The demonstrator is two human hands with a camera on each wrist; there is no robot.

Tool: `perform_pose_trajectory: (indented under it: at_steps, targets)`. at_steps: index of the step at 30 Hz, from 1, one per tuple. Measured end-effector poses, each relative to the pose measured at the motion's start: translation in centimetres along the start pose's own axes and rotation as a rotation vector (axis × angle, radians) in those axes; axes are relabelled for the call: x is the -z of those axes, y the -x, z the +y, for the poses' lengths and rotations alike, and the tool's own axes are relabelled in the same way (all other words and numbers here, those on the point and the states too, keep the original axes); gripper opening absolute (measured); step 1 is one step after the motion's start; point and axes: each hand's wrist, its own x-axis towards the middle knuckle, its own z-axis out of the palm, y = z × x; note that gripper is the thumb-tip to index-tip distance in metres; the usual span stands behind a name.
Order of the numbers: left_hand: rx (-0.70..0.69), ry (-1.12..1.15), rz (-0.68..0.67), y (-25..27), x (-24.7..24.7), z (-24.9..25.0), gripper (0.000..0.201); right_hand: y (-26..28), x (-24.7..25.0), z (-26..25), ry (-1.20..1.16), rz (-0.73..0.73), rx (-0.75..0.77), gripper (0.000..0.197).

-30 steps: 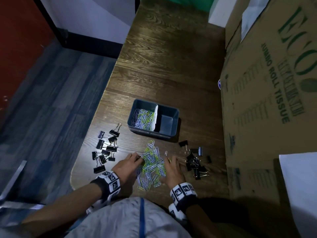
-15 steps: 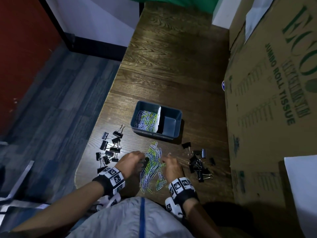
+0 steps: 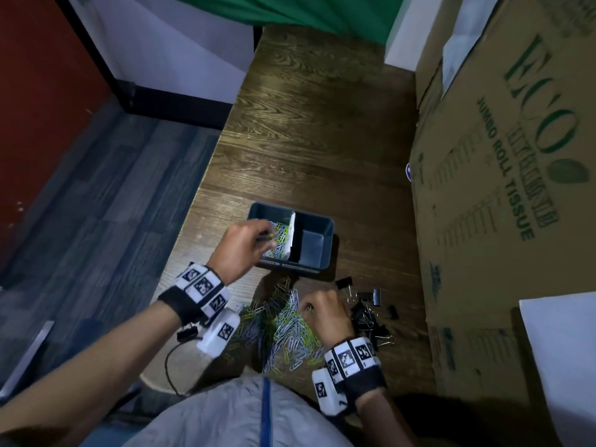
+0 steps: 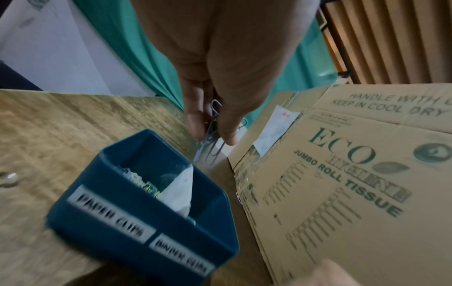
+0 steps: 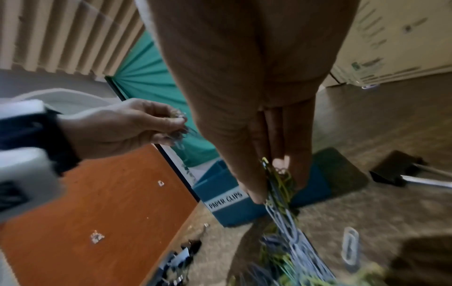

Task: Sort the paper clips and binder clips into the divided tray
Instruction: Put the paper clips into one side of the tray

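A blue divided tray [image 3: 317, 267] stands on the wooden table, its left compartment holding paper clips [image 3: 280, 238] and its right one bare. My left hand [image 3: 240, 245] hovers over the left compartment, pinching a few paper clips [image 4: 211, 135] above the tray [image 4: 117, 209]. A loose pile of coloured paper clips [image 3: 283, 324] lies near the front edge. My right hand [image 3: 324, 312] grips a bunch of clips [image 5: 281, 189] at the pile's right side. Black binder clips [image 3: 371, 312] lie to the right of that hand.
A large cardboard box [image 3: 503, 195] lines the table's right side, close to the tray. More binder clips [image 3: 187, 333] lie at the left, mostly hidden under my left wrist. The table's left edge [image 3: 180, 240] drops to the floor.
My left hand rose from the pile with a few paper clips and moved forward over the tray's left compartment. My right hand stayed at the pile and closed on clips.
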Motion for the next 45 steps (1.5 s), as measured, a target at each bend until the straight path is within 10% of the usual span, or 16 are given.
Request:
perform_pose_trajectory:
  at_steps: [6,16,22,27,31,35,45]
  targets:
    - [0.047,-0.070,-0.001,-2.9,-0.2,-1.0,0.036,0.4,4.8,-3.7,-0.080,0.133,0.176,0.009]
    - [0.149,-0.161,-0.216,8.0,-2.7,-4.9,0.026,-6.9,10.0,-9.2,-0.094,0.243,0.305,0.012]
    - [0.242,-0.326,-0.444,12.6,-4.1,-7.1,0.055,-6.0,6.5,-7.2,-0.041,0.203,0.332,0.029]
    - [0.204,-0.506,-0.586,14.4,-5.6,-8.2,0.055,-1.1,-0.1,-2.3,-0.113,-0.115,0.105,0.062]
    - [0.224,-0.671,-0.698,14.9,-5.8,-7.9,0.034,1.9,-3.9,1.8,0.028,-0.296,-0.061,0.031]
    - [0.252,-0.833,-0.855,15.3,-6.2,-7.7,0.048,3.4,-6.2,3.4,0.153,-0.474,-0.111,0.048]
    - [0.174,-0.485,-0.873,13.7,-8.8,-7.3,0.030,2.0,-9.9,0.4,0.229,-0.255,0.034,0.050]
